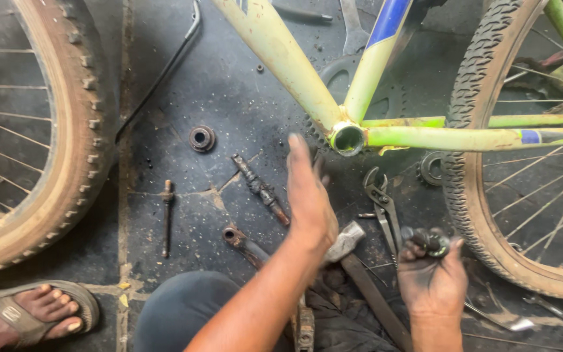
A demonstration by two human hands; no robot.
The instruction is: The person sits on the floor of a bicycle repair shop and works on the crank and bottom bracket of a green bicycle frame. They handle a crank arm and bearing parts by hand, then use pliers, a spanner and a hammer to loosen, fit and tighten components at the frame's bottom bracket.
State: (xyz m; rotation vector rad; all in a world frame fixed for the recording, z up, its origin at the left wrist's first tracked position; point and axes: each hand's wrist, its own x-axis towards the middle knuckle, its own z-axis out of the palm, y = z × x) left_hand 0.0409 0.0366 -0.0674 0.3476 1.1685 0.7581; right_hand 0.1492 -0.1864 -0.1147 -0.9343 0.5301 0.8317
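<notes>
Fingers (418,242) of the right hand (433,280) grip a small dark greasy metal bearing cup (433,241). Left hand (309,195) open, fingers extended, empty, nearer the pale green frame's open bottom bracket shell (348,139), which lies up-left of the cup, bore facing the camera. Rusty steel axle (260,189) on dark oily floor (216,98); grey pliers (383,208) between the hands.

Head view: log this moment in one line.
left hand open over axle | right hand gripping small dark part | bottom bracket shell empty
</notes>
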